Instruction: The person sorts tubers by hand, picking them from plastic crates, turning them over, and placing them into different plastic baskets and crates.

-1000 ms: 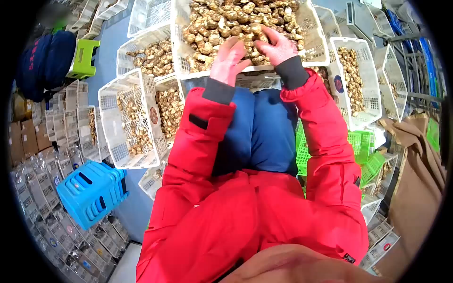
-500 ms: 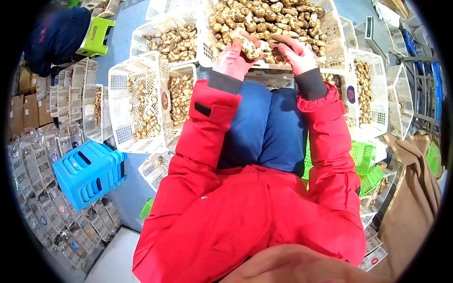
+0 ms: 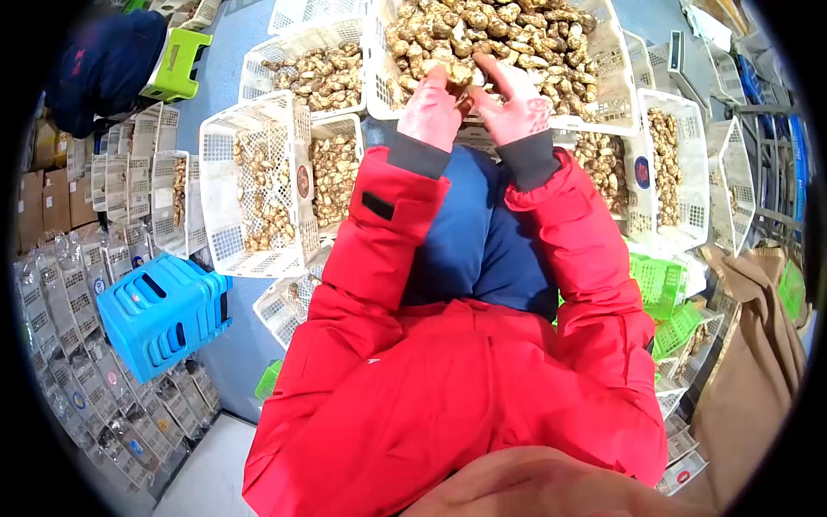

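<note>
My left hand (image 3: 431,110) is closed around a large pale-and-brown mushroom (image 3: 459,72), held over the near edge of a big white crate (image 3: 376,69). My right hand (image 3: 514,102) meets it from the other side, its fingers and thumb bent in against the mushroom's right side and lower end. Part of the mushroom is hidden by my fingers. Beneath and beyond my hands, a heap of similar mushrooms (image 3: 534,39) fills the crate.
Left of the big crate stand white crates (image 3: 215,189) with smaller mushrooms; another white crate (image 3: 693,185) is at the right. A blue plastic stool (image 3: 164,314) lies at the left, green baskets (image 3: 662,284) at the right. A person in dark clothing (image 3: 108,69) is beside a green stool (image 3: 177,65).
My right hand has moved left and closed in on the mushroom held by my left hand. Earlier it was apart from it, fingers spread over the heap.
</note>
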A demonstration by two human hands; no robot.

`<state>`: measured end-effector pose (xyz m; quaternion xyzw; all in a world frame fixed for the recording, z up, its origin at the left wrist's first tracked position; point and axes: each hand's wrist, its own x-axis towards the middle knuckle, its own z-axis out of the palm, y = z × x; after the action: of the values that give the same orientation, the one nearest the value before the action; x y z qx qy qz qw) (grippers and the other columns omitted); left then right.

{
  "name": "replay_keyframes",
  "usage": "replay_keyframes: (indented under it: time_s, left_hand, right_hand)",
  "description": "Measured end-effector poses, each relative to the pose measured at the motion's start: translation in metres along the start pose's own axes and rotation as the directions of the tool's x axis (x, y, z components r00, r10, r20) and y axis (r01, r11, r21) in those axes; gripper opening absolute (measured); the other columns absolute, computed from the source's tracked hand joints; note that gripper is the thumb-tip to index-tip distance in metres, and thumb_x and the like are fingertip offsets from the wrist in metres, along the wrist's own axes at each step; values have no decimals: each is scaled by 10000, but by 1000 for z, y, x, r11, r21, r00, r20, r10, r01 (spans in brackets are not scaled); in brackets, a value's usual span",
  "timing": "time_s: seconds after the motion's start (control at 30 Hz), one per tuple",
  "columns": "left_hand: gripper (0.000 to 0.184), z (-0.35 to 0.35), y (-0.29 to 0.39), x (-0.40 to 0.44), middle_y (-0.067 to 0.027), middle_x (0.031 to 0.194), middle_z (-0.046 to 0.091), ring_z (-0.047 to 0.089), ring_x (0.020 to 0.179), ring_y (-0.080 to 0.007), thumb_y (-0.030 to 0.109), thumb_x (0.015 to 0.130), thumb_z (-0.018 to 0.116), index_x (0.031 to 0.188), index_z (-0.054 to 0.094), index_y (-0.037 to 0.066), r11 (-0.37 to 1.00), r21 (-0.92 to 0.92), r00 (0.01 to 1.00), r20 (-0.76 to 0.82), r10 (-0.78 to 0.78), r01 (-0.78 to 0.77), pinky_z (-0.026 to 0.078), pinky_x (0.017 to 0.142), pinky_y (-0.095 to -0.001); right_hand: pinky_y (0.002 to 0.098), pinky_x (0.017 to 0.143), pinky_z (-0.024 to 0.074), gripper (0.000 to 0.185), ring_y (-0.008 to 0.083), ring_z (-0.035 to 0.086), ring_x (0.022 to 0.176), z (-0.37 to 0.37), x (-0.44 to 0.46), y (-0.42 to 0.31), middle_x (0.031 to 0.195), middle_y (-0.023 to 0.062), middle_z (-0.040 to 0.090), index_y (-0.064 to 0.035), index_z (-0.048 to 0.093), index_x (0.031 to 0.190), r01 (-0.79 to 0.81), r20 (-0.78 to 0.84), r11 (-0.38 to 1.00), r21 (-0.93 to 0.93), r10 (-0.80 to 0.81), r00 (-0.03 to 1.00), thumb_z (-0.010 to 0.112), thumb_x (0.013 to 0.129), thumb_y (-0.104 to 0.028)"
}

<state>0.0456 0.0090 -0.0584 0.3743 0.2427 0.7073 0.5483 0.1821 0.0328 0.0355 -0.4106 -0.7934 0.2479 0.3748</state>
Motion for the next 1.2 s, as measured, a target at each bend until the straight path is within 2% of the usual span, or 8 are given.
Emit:
replay_keyframes:
  time_s: [0.2,0.27,0.33,0.43,0.7,1.0,1.07,1.2]
  left_hand:
    - [312,19,37,-8,-94,1096,510,489,976,-213,214,873,466,1138,456,49,929,285,948,-276,-157,237,412,828,-403]
    - [324,22,48,-9,-116,1124,496,470,1034,-230,212,869,472,1132,453,22,950,-268,963,-168,-210,160,393,882,-432]
    - [320,36,63,-12,-131,1140,484,452,1066,-245,189,877,450,1143,438,11,951,247,970,-203,-135,184,354,928,-458]
    - [294,34,77,-12,-145,1148,472,448,1071,-246,81,895,366,1173,400,-8,870,444,970,-201,-135,213,347,943,-469]
    - [333,1,96,-16,-158,1260,376,353,1168,-282,99,875,419,1197,381,24,841,-532,958,-178,-224,98,269,983,-493]
    - [369,-14,99,-11,-128,1260,385,340,1181,-284,302,849,488,1153,428,101,862,-506,943,-278,-183,17,279,977,-485]
    - [401,-10,103,-16,-122,1267,370,327,1186,-286,352,838,491,1157,423,118,980,-194,943,-316,-99,38,257,984,-486]
    - [573,-12,108,-12,-133,1258,357,337,1162,-294,499,772,522,1164,386,105,797,-603,907,-354,-227,-36,242,985,-496]
  right_hand:
    - [290,829,423,386,223,540,958,-6,1,-8,1036,114,566,-46,533,1096,89,-50,995,52,-86,995,617,724,-104]
    - [259,795,428,328,171,555,901,-14,0,0,982,99,587,-44,547,1075,-149,-18,962,231,157,987,590,759,-121]
    - [230,763,422,275,131,556,842,-20,0,10,920,79,598,-44,568,1041,-304,34,868,394,316,948,566,781,-133]
    - [221,757,420,259,109,547,844,-34,-7,25,918,58,605,-46,567,1051,-319,73,870,376,316,946,540,805,-121]
    - [193,600,431,272,63,526,671,-78,-20,97,878,36,617,-53,564,1071,-500,171,752,430,476,863,523,813,-127]
    - [218,705,471,297,124,585,798,-113,13,141,969,94,599,-29,514,1126,-579,203,688,438,551,809,493,861,-160]
    - [227,721,468,306,126,583,821,-111,23,132,982,87,595,-36,508,1137,-596,208,680,428,568,797,491,864,-173]
    - [178,640,425,294,80,554,770,-84,20,99,936,63,605,-31,518,1124,-535,270,708,461,462,845,502,853,-145]
